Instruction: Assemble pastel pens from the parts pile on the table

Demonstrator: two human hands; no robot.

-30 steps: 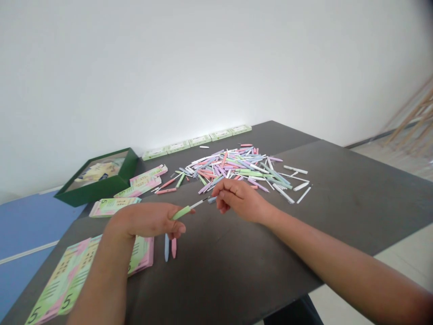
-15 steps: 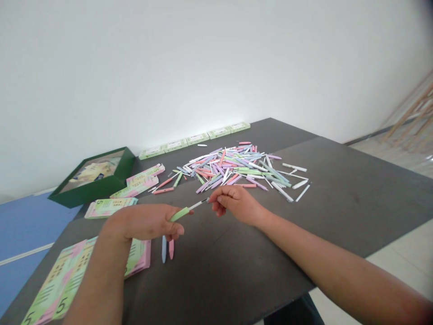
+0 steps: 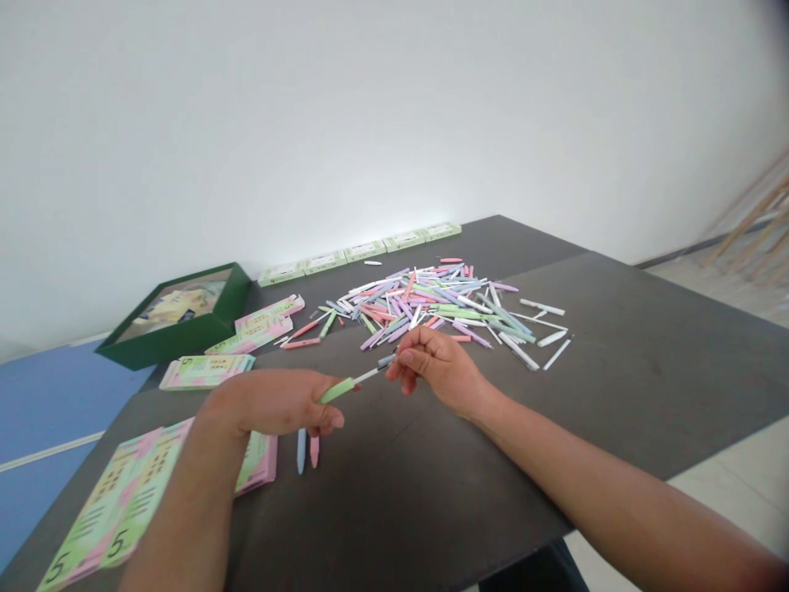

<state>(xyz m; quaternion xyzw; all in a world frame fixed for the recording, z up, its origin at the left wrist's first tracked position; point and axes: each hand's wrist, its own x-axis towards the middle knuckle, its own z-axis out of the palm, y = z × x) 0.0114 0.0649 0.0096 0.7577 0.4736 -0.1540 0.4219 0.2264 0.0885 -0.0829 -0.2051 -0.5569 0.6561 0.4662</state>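
Observation:
My left hand (image 3: 289,401) holds a light green pen barrel (image 3: 338,390) between thumb and fingers. Out of its far end sticks a thin white refill (image 3: 368,375), which points towards my right hand (image 3: 435,359). The right fingers are pinched around a small grey-blue pen part (image 3: 386,360), close to the refill's dark tip; whether the two touch I cannot tell. Below my left hand a blue pen barrel (image 3: 302,450) and a pink pen barrel (image 3: 315,451) lie side by side on the dark table (image 3: 394,501).
A large pile of pastel pen parts (image 3: 431,300) spreads beyond my hands. Flat printed boxes (image 3: 123,501) lie at the left, partly behind my forearm. A green open box (image 3: 178,341) holds plastic packets. Pale green boxes (image 3: 363,250) line the wall.
The small grey-blue part now shows at my right fingertips. Both hands keep nearly the same pose; the whole view has shifted slightly.

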